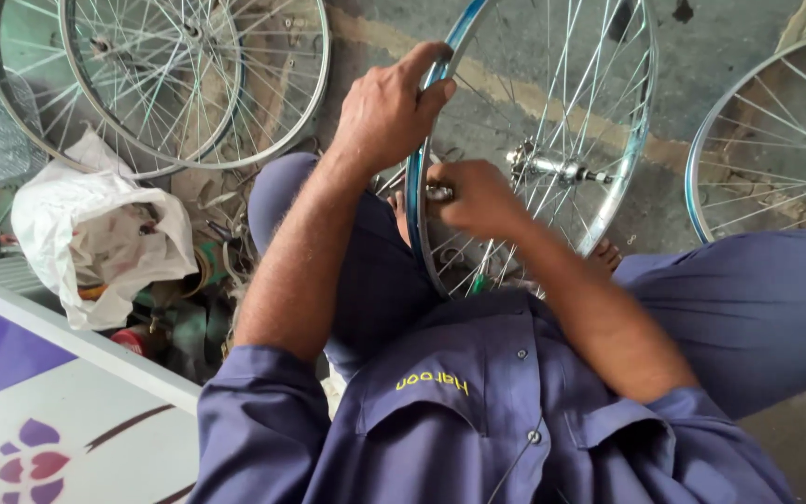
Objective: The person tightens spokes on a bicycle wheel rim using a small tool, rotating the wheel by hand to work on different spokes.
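Note:
A spoked bicycle wheel rim [629, 140], silver with a blue sheen, stands upright between my knees, its hub [545, 166] near the middle. My left hand [386, 110] grips the rim's near edge at the top, fingers curled over it. My right hand [478, 198] is closed on a small metal tool [439, 193] pressed against the inside of the rim, among the spokes. My blue work shirt and trousers fill the lower frame.
Two more spoked wheels [156, 84] lean at the upper left and another wheel [776, 140] at the right. A white plastic bag [95, 233] lies over clutter on the left. A white and purple board [39, 411] sits at the lower left. Concrete floor lies behind.

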